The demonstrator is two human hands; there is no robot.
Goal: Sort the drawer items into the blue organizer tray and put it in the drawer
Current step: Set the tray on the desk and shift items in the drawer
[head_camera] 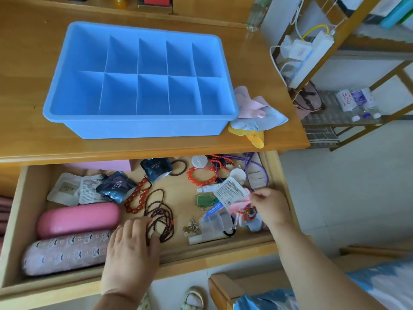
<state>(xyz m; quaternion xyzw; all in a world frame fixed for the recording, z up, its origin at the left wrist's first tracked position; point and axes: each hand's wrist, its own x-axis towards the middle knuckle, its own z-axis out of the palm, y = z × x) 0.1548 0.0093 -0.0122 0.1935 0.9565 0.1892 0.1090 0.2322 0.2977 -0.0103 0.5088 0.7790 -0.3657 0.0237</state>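
The blue organizer tray [143, 128] stands on the desk top, all its compartments bare. Below it the wooden drawer [13, 220] is pulled open and full of small items. My left hand [131, 245] rests at the drawer's front, its fingertips touching a long dark brown bead string [161, 211]. My right hand [270, 206] pinches a white labelled packet with a pink part [232, 193] at the drawer's right side. Nearby lie a red bead bracelet [201, 176], dark DPOR sachets [116, 186], a green pendant [204, 200] and small tubes.
Two pink cases [78, 218] lie at the drawer's left front. Folded cloths [257, 113] sit beside the tray's right end on the desk [26, 63]. A shelf rack with a power strip [312, 54] and bottles stands to the right. A chair edge shows at lower right.
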